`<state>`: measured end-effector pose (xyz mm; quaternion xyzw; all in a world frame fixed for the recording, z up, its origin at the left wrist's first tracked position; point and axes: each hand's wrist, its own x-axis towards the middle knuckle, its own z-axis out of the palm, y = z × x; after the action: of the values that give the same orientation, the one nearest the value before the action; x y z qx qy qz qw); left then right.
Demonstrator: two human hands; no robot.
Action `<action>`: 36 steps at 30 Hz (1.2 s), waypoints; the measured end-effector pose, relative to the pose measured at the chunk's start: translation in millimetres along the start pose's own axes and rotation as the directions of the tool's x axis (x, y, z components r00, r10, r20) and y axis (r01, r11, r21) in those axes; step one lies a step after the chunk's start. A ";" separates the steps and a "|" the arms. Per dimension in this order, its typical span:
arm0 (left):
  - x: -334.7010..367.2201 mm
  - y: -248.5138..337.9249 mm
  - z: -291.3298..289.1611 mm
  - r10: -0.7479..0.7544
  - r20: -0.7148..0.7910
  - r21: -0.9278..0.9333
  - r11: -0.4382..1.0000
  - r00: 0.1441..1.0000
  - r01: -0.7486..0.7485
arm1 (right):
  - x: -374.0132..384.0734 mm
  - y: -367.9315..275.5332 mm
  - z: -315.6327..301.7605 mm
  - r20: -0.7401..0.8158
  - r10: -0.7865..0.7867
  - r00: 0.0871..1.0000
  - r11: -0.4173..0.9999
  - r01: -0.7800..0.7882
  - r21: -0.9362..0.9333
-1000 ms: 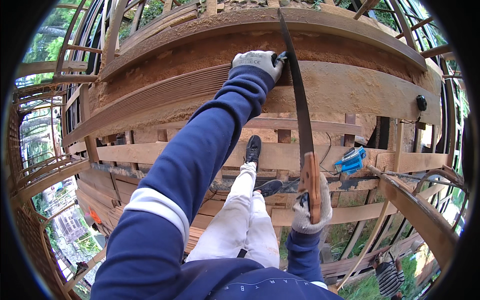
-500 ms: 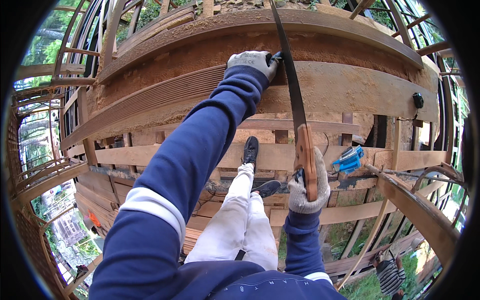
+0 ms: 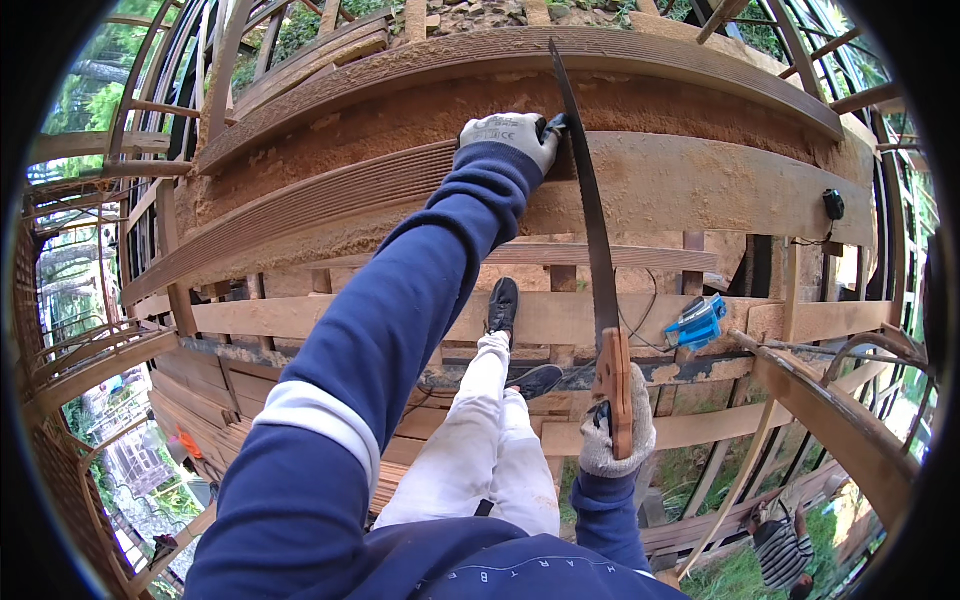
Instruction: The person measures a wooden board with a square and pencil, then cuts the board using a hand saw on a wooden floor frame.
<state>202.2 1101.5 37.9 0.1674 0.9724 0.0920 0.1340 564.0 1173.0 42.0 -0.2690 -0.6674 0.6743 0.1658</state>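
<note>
My right hand (image 3: 637,428), in a pale knit glove, is closed around the wooden handle of a handsaw (image 3: 596,230). The saw's long dark blade points away from me, across the end of a grooved wooden board (image 3: 345,208). My left hand (image 3: 505,135), in a grey glove with dark fingertips, grips that board at its end, thumb side close to the blade. Part of the left hand's grip is hidden behind its back and the sleeve. Under the grooved board lies a wide plank (image 3: 700,180) covered with sawdust.
A blue tool (image 3: 697,322) with a cord lies on the boards at right. A small black object (image 3: 834,204) sits on the wide plank's right end. Another grooved board (image 3: 640,48) lies beyond. Gaps show between the floor boards. A person in stripes (image 3: 782,548) is below right.
My right hand has drawn the saw back toward me, so its tip now rests nearer, around the far board. My left hand stays nearly in place on the grooved board.
</note>
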 end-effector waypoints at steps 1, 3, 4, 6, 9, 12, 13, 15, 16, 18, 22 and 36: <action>-1.3 2.7 2.7 0.010 0.004 -0.004 1.000 1.000 -0.010 | 9.3 -0.8 2.7 0.011 -0.018 1.000 0.999 0.018 -0.050; -3.5 2.7 2.5 -0.004 0.013 -0.014 1.000 1.000 0.004 | 44.5 -7.2 12.7 0.049 -0.053 0.997 0.989 0.060 -0.134; -1.3 1.6 0.5 -0.007 0.023 -0.008 1.000 1.000 0.007 | 59.1 -15.2 17.4 0.109 -0.186 0.976 0.956 0.206 -0.207; -2.3 1.9 0.3 -0.021 0.042 0.007 1.000 0.999 0.020 | 46.3 -13.2 11.7 0.074 -0.151 0.986 0.970 0.162 -0.182; -2.3 -1.8 2.5 -0.011 0.014 0.004 1.000 1.000 0.011 | -1.3 5.1 -5.2 -0.001 0.025 1.000 0.998 -0.025 -0.054; -1.6 4.7 -1.3 -0.008 0.023 0.004 1.000 1.000 0.008 | 23.7 0.7 -0.8 0.093 -0.176 0.980 0.938 0.196 -0.288; -2.6 6.3 -1.2 -0.009 0.030 -0.002 1.000 1.000 0.009 | 42.9 -11.3 11.0 0.087 -0.150 0.985 0.955 0.167 -0.246; -5.5 2.1 3.2 -0.023 0.027 0.003 1.000 0.999 0.023 | 45.9 -18.1 15.8 0.080 -0.125 0.989 0.968 0.139 -0.209; -3.0 -0.3 1.8 -0.028 0.014 0.010 1.000 1.000 0.028 | 37.2 -15.2 14.6 0.077 -0.136 0.988 0.967 0.149 -0.208; -3.2 0.2 3.3 0.004 0.004 -0.010 1.000 1.000 -0.004 | 10.4 -1.8 7.9 0.053 -0.099 0.994 0.967 0.108 -0.230; -6.0 5.8 -0.7 -0.003 0.025 -0.001 1.000 1.000 0.003 | 16.4 -14.2 4.2 0.123 -0.205 0.971 0.908 0.235 -0.345; -1.7 5.2 3.9 -0.004 -0.009 0.013 1.000 1.000 0.004 | 55.6 -33.0 24.6 0.099 -0.218 0.971 0.939 0.237 -0.249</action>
<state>206.4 1106.2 35.7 0.1659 0.9739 0.0864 0.1289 500.7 1187.2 65.9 -0.1857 -0.7817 0.5667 0.1827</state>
